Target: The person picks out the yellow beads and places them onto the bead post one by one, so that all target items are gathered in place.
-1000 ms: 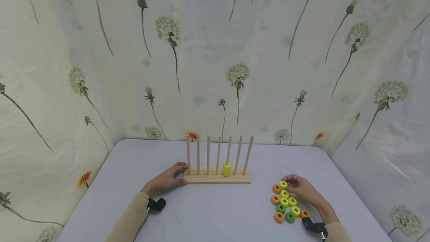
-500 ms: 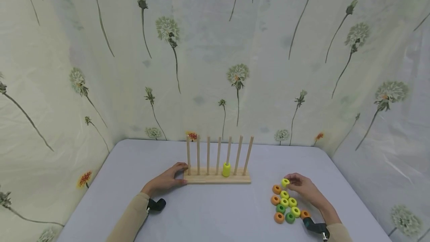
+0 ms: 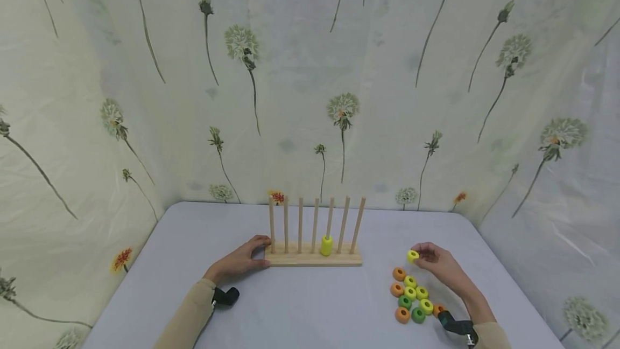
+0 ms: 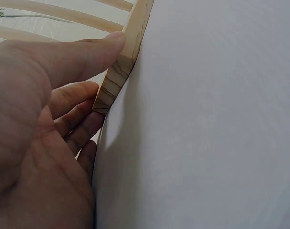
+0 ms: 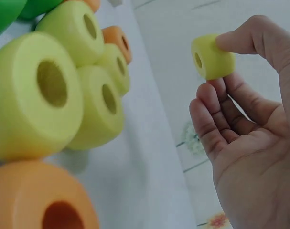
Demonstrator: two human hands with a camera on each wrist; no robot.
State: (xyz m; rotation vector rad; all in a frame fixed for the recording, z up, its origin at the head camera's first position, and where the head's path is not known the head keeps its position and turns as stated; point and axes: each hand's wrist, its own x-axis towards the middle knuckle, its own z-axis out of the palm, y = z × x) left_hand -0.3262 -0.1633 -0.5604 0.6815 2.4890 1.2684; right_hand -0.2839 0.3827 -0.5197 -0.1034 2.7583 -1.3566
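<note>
My left hand (image 3: 238, 258) holds the left end of a wooden peg stand (image 3: 315, 260). In the left wrist view the thumb lies along one side of the base (image 4: 117, 76), with fingers against the other side. Several upright pegs rise from it, and yellow beads (image 3: 326, 245) sit on one right of the middle. Between thumb and fingers, my right hand (image 3: 439, 264) pinches a yellow bead (image 3: 413, 256), raised above the table. In the right wrist view this bead (image 5: 212, 57) shows its hole sideways, with the thumb on top.
Loose beads lie on the right of the white table (image 3: 310, 306): yellow (image 3: 422, 292), orange (image 3: 402, 315) and green (image 3: 418, 315). They sit close together below the right hand. A flower-print curtain (image 3: 290, 79) stands behind the table and along its sides.
My right hand has lifted the pinched yellow bead off the table, away from the loose beads. My left hand and the peg stand have stayed in place.
</note>
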